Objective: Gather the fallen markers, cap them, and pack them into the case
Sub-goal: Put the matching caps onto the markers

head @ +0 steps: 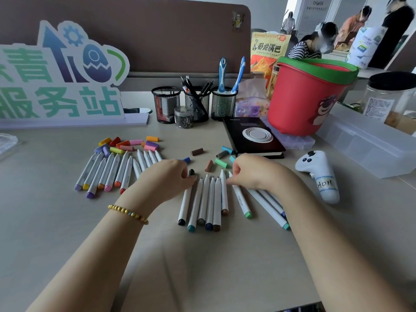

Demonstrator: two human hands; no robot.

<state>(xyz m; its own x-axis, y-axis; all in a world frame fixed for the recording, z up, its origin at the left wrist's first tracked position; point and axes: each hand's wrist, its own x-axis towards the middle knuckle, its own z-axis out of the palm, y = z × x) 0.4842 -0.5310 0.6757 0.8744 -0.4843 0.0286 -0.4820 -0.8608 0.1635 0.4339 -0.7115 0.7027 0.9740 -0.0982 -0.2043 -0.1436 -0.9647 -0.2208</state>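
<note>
Two rows of uncapped white markers lie on the desk: warm colours at left (105,174) and cool and brown colours in the middle (209,201). Loose caps lie beyond them, a warm-coloured heap (129,144) and scattered brown, grey, green and teal caps (216,159). My left hand (167,177) pinches a black cap (191,172) at the tip of the black marker (185,202). My right hand (254,172) rests on the right end of the middle row, fingertips closed on the tip of the green marker (240,199). Several markers lie under its wrist.
A black notebook (252,136), a red bucket (304,100) and clear plastic boxes (364,143) stand at the back right. A white controller (322,174) lies right of my right hand. Mesh pen cups (195,104) and a sign (60,82) line the back.
</note>
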